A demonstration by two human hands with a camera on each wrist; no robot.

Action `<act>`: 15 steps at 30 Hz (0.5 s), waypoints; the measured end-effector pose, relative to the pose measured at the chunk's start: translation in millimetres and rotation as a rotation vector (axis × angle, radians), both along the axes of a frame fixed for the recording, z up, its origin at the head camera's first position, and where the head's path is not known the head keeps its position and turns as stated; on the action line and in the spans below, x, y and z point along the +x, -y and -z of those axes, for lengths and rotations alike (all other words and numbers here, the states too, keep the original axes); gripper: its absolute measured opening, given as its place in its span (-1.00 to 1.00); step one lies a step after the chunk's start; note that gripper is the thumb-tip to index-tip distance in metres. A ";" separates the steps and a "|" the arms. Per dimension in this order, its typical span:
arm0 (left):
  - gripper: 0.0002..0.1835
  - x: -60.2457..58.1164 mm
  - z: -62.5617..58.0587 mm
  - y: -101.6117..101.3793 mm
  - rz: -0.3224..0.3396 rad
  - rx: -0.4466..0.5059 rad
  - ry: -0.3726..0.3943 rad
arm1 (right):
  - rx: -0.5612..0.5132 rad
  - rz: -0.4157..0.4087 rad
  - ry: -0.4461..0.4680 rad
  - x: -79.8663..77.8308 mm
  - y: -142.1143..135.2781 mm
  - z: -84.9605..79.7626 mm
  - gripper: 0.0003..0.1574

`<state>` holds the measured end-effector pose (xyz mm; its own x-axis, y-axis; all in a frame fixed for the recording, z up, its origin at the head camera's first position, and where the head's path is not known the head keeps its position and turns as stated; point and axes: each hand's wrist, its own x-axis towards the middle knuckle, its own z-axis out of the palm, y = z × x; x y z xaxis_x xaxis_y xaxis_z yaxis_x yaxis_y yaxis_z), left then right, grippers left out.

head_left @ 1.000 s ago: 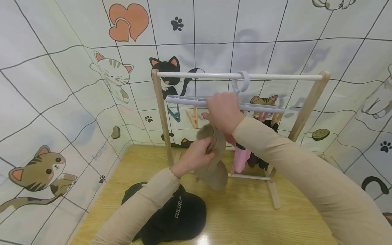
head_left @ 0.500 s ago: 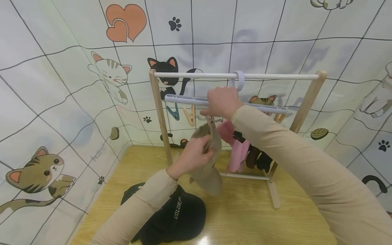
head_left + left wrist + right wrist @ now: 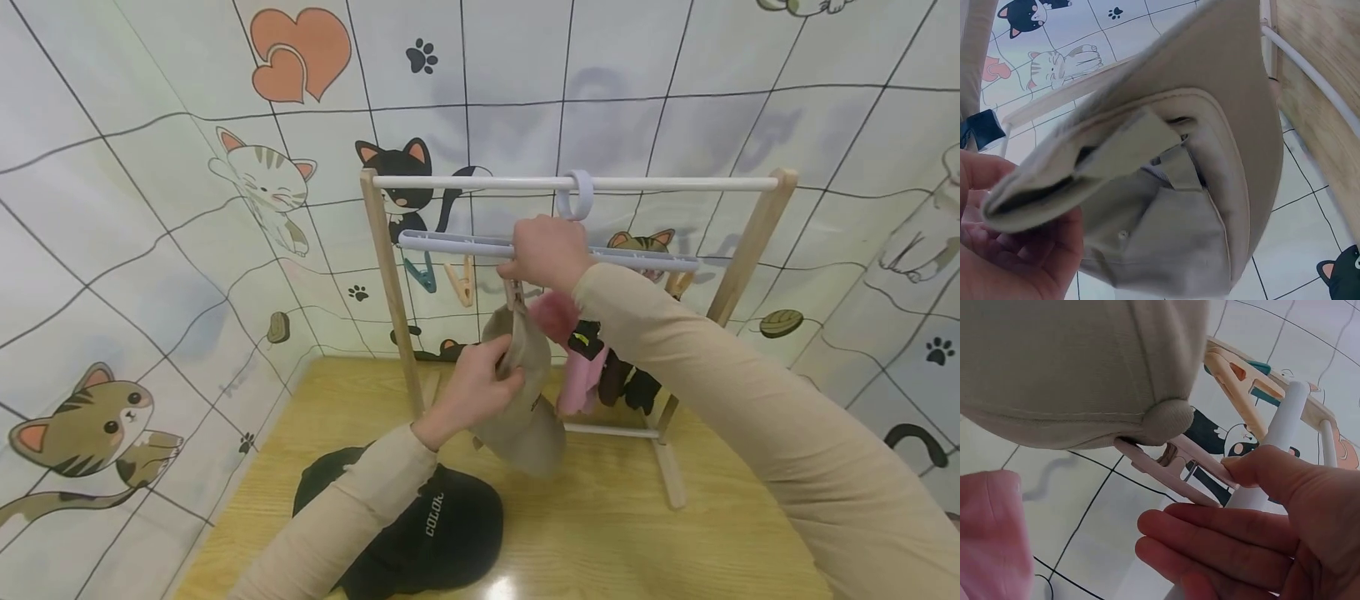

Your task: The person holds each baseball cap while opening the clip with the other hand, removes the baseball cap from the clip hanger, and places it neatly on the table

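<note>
Two hands work at one beige cap [image 3: 525, 392], which hangs under the white clip hanger [image 3: 450, 244] on the small wooden rack [image 3: 386, 275]. The cap is of plain khaki cloth with stitched seams and a cloth button on the crown; the left wrist view shows its inner side, with a sweatband and a strap. It hangs with the long axis nearly vertical, the upper edge at the clip and the rounded crown toward the wooden table [image 3: 600, 533].

The left hand [image 3: 480, 387] grips the cap at its folded upper part, fingers curled around the cloth. The right hand [image 3: 543, 254] is at the hanger bar; its thumb presses the end of a pale pink clip [image 3: 1172, 465] and the other fingers lie almost straight below it. The clip's tip goes under the cap edge, so I cannot tell how much cloth it bites.

Beside the cap hang pink [image 3: 581, 383] and dark items [image 3: 630, 383], partly hidden by the right sleeve. On the table lies a black cap [image 3: 442, 533], partly covered by the left sleeve, its lettering cut off.
</note>
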<state>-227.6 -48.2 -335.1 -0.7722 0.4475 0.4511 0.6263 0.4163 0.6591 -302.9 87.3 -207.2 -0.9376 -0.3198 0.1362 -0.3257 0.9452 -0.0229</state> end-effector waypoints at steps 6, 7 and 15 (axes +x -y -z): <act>-0.87 2.0 4.9 2.0 0.007 -0.042 0.027 | -0.076 0.006 0.033 -0.3 -2.7 0.0 -0.54; -0.87 2.5 6.1 2.4 0.010 -0.052 0.031 | -0.074 0.002 0.033 -0.4 -2.8 0.2 -0.55; -0.75 5.3 16.9 8.6 0.055 -0.146 -0.034 | -0.054 -0.021 0.005 -1.6 -2.6 3.1 -0.57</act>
<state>-222.3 -56.8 -352.0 -0.7298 0.5519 0.4034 0.6720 0.4706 0.5719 -304.6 89.9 -210.4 -0.9317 -0.3314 0.1490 -0.3448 0.9356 -0.0752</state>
